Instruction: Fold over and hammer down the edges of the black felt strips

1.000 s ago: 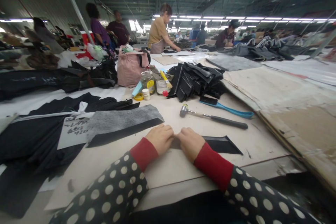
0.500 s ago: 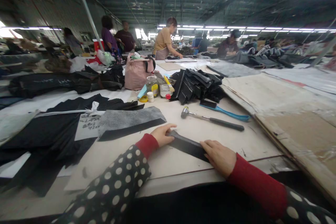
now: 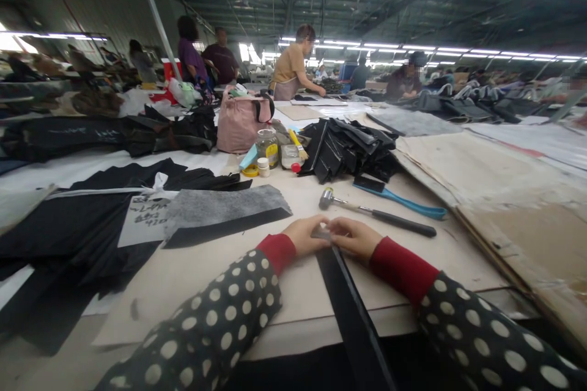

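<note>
A long black fabric strip point(image 3: 345, 299) runs from the board toward me and over the table's near edge. At its far end, my left hand point(image 3: 306, 236) is closed on it, thumb and fingers pinched together. My right hand point(image 3: 356, 237) pinches the same end, close against the left. A small grey patch shows between the fingertips, and the rest of that end is hidden by them. Beyond the right hand lies a hammer point(image 3: 376, 214) with a dark handle. Left of my hands rests a grey and black fabric piece point(image 3: 227, 211).
A blue-handled brush point(image 3: 403, 198) lies behind the hammer. Farther back are a glass jar point(image 3: 267, 148), a yellow paintbrush point(image 3: 298, 143), a pink bag point(image 3: 243, 119) and a pile of black pieces point(image 3: 348, 143). Cardboard sheets point(image 3: 518, 214) cover the right side. Several people work beyond.
My right hand has moved from the strip's near part up to its far end, beside my left hand. The strip has swung round and now points toward me.
</note>
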Action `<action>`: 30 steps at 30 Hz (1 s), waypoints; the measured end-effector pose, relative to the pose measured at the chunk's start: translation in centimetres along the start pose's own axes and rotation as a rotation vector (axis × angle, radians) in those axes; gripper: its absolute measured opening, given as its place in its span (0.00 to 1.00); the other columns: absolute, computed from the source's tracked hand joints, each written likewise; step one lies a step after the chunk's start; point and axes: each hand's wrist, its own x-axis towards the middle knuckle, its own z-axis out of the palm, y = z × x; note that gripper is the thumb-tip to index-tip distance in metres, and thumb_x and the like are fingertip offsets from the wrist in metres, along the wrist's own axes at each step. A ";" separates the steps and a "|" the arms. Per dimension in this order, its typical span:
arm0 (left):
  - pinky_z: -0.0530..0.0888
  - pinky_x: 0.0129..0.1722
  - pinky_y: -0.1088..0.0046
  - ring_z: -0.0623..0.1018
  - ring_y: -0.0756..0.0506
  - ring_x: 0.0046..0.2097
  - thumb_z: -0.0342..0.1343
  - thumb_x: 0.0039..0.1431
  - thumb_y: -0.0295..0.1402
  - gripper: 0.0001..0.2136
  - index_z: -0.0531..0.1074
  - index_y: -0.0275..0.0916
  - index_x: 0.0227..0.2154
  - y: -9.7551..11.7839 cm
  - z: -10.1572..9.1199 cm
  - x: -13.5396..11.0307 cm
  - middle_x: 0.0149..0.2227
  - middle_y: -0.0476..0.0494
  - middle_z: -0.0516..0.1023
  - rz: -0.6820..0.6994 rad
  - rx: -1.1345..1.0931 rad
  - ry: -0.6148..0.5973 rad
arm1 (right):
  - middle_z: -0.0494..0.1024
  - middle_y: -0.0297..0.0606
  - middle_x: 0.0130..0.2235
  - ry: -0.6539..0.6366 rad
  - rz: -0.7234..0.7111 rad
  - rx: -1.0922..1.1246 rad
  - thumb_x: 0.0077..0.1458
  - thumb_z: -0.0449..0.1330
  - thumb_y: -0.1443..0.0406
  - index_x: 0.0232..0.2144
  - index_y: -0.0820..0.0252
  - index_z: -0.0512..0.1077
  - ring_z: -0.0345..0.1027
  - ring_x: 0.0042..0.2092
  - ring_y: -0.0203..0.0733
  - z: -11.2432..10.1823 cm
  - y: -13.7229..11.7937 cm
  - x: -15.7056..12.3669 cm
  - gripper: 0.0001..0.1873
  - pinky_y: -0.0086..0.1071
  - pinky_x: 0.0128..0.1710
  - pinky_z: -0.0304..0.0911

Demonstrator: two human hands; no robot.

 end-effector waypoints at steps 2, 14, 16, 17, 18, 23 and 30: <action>0.65 0.32 0.76 0.69 0.49 0.32 0.56 0.45 0.36 0.18 0.65 0.40 0.41 0.0 -0.3 -0.1 0.31 0.51 0.71 0.011 0.076 0.030 | 0.72 0.39 0.34 0.037 -0.033 0.044 0.44 0.53 0.67 0.36 0.65 0.67 0.65 0.34 0.37 1.0 0.6 0.6 0.14 0.30 0.34 0.60; 0.66 0.34 0.77 0.69 0.50 0.33 0.50 0.47 0.24 0.08 0.72 0.36 0.31 -1.3 -1.7 -0.4 0.30 0.48 0.71 0.058 0.116 0.064 | 0.69 0.37 0.31 0.083 -0.133 -0.092 0.46 0.52 0.69 0.36 0.61 0.70 0.61 0.33 0.36 1.0 1.0 0.7 0.13 0.29 0.33 0.57; 0.66 0.34 0.77 0.70 0.50 0.33 0.50 0.47 0.23 0.08 0.72 0.36 0.30 -1.2 -1.5 -0.4 0.30 0.48 0.71 0.050 0.118 0.079 | 0.69 0.37 0.31 0.089 -0.132 -0.113 0.45 0.53 0.70 0.36 0.61 0.71 0.61 0.33 0.36 1.1 1.0 0.7 0.13 0.29 0.33 0.56; 0.66 0.33 0.77 0.70 0.50 0.33 0.51 0.46 0.23 0.08 0.72 0.37 0.30 -1.2 -1.4 -0.4 0.29 0.48 0.70 0.042 0.117 0.086 | 0.69 0.37 0.30 0.092 -0.128 -0.118 0.45 0.53 0.70 0.36 0.61 0.70 0.61 0.33 0.36 1.2 1.0 0.6 0.13 0.29 0.33 0.56; 0.66 0.33 0.77 0.70 0.50 0.32 0.51 0.46 0.23 0.09 0.72 0.37 0.29 -1.2 -1.3 -0.4 0.29 0.48 0.70 0.035 0.113 0.091 | 0.69 0.37 0.30 0.098 -0.120 -0.118 0.44 0.53 0.71 0.35 0.61 0.70 0.60 0.32 0.36 1.3 1.0 0.6 0.13 0.29 0.32 0.56; 0.67 0.36 0.78 0.71 0.51 0.34 0.50 0.44 0.20 0.10 0.73 0.37 0.27 -1.7 -1.2 -0.3 0.30 0.49 0.70 0.077 0.070 0.097 | 0.69 0.37 0.30 0.129 -0.127 -0.099 0.43 0.53 0.73 0.32 0.63 0.70 0.60 0.32 0.36 1.2 1.0 0.6 0.11 0.29 0.32 0.56; 0.65 0.38 0.76 0.69 0.50 0.36 0.47 0.52 0.22 0.12 0.72 0.39 0.35 -2.5 -2.0 -0.3 0.34 0.46 0.71 0.323 0.337 -0.024 | 0.68 0.40 0.32 0.121 -0.265 -0.233 0.42 0.52 0.76 0.30 0.65 0.71 0.60 0.36 0.38 1.2 0.7 0.4 0.13 0.31 0.38 0.57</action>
